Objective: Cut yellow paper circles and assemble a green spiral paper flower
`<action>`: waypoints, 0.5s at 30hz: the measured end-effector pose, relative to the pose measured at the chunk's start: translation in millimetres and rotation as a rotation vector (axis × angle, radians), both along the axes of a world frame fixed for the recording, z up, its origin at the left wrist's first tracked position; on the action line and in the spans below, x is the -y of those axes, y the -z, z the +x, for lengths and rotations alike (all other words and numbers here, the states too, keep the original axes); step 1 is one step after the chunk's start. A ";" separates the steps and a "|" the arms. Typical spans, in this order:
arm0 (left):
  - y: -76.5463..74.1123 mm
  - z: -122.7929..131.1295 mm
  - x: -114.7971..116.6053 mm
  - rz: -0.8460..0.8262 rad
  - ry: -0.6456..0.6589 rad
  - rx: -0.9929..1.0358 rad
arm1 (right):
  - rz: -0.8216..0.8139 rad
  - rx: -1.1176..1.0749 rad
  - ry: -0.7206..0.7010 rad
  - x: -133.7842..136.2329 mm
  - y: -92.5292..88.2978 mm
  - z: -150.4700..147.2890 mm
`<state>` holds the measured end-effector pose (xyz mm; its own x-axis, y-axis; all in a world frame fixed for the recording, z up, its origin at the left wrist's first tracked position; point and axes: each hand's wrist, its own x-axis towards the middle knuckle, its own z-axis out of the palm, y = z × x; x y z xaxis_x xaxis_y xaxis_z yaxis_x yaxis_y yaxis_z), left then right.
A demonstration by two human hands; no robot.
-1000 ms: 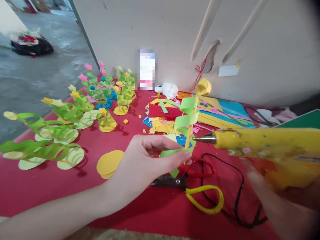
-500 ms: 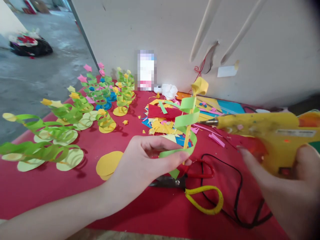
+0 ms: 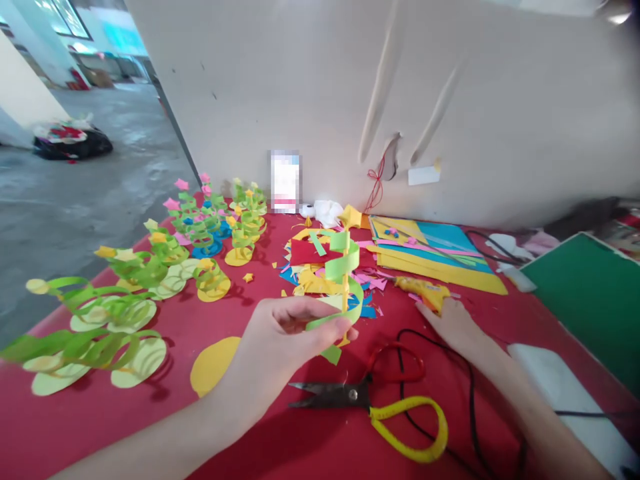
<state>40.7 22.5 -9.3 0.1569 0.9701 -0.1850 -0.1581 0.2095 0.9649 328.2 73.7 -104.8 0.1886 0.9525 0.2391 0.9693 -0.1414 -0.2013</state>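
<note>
My left hand (image 3: pixel 295 333) pinches a yellow stick with a light green paper spiral (image 3: pixel 343 267) wound round it and a yellow star (image 3: pixel 351 217) on top. Over on the right, my right hand (image 3: pixel 453 323) has its fingers at the handle of the yellow glue gun (image 3: pixel 424 291), which lies low over the red table with its nozzle to the left. Scissors (image 3: pixel 350 395) with one red and one yellow handle loop lie below my left hand. A yellow paper disc (image 3: pixel 213 367) is partly hidden behind my left wrist.
Finished paper spirals on discs (image 3: pixel 137 360) fill the left side. Paper scraps (image 3: pixel 320 277) lie behind my left hand, coloured sheets (image 3: pixel 450 273) at the back right. A black cord (image 3: pixel 473 400) runs by the scissors; a green board (image 3: pixel 590 307) stands right.
My right hand has carried the glue gun away from the spiral, back and down toward the table. The view has tilted up, and my left hand still holds the spiral piece.
</note>
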 end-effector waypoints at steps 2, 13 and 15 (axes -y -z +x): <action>-3.7 0.4 -0.4 0.005 -0.010 -0.045 | 0.008 0.001 0.039 5.7 -4.3 -9.2; -0.6 1.1 2.3 0.175 -0.094 -0.153 | -0.083 -1.045 -0.610 72.1 -87.2 -132.8; 0.8 -0.8 2.8 0.243 -0.100 -0.145 | -0.095 -1.170 -0.604 72.4 -89.2 -140.4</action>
